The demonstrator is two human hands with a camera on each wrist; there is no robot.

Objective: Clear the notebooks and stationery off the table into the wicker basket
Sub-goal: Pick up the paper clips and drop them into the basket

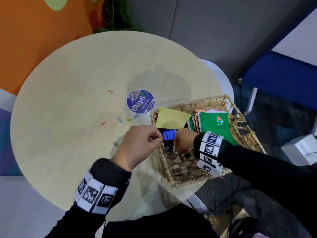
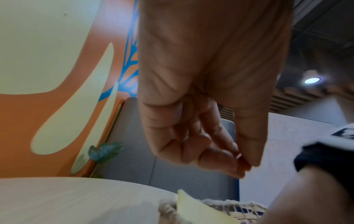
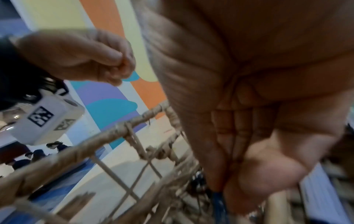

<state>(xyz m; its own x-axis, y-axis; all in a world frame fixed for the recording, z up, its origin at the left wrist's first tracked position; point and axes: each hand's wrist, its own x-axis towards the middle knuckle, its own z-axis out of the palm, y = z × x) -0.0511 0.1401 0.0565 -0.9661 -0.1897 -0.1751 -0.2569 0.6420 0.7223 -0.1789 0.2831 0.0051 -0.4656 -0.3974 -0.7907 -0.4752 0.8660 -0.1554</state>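
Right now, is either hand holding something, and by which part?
The left hand pinches a small paper clip between thumb and fingers; which part cannot be told. The right hand reaches into the wicker basket; its hold cannot be told.

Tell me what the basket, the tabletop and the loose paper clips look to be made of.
Basket: woven natural fibre, wicker or seagrass by its look, with twisted tan strands, matte. Tabletop: pale wood-grain surface, likely laminate, smooth and matte. Paper clips: thin bent wire in orange, blue and green, probably coloured-coated metal; too small to confirm.

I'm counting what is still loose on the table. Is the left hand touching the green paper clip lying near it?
Apart. The head view shows the left hand raised by the basket rim, with bare table between it and the green paper clip.
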